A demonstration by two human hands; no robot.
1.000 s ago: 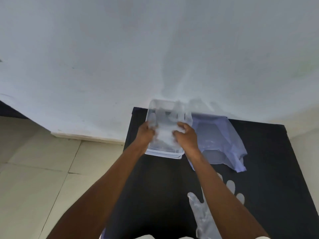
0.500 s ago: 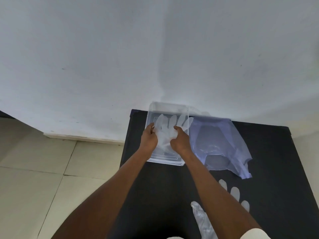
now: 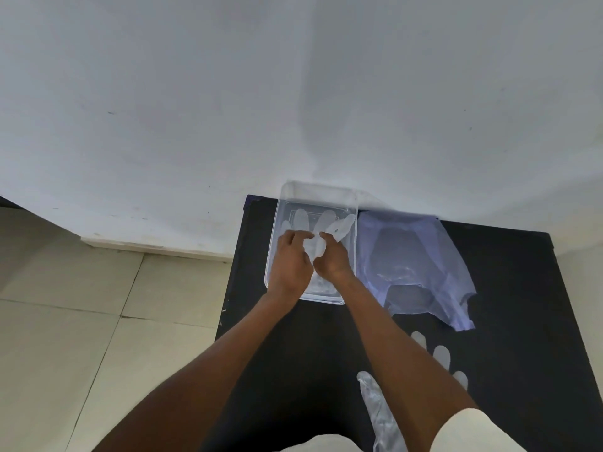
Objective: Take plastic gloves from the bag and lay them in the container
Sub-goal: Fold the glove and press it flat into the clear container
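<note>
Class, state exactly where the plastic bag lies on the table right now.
In the head view, the bluish plastic bag lies flat on the black table, at the right side of the clear container, near the wall.

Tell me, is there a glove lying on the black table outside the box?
Yes, one clear glove lies on the black table, partly under the right arm.

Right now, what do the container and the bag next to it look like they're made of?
Container: clear, rigid-looking plastic, glossy; gloves show through its walls and its rim holds shape. Bag: thin, soft plastic film, bluish and translucent, lying wrinkled and limp on the black tabletop.
</note>
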